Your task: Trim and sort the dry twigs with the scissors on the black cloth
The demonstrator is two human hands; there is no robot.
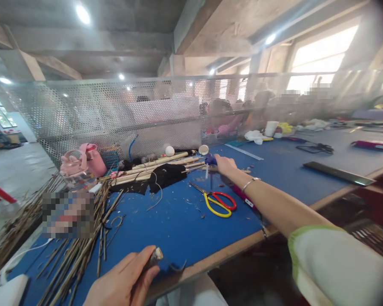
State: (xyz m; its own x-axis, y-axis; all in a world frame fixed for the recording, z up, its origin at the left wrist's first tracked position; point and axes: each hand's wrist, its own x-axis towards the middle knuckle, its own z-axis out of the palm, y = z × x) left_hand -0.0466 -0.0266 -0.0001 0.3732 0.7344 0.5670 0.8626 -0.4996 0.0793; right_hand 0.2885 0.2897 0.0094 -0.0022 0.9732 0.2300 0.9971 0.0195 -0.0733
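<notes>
A short, thin brownish stick piece with a pale cut end (155, 255) sits pinched between the thumb and fingers of the left hand (124, 282), low over the near edge of the blue felt-covered table (178, 225); it seems light, stiff and somewhat brittle, so the best hold is probably close behind the pale end. The right hand (225, 165) is stretched far across the table, its fingers loosely curled on a small blue-tipped tool (210, 161), though I cannot tell if it really grips it. Yellow-and-red scissors (217, 202) lie below that wrist, pale long bamboo rods (161, 163) beside a black cloth (166, 175), and thin dry twigs (73, 250) at left
</notes>
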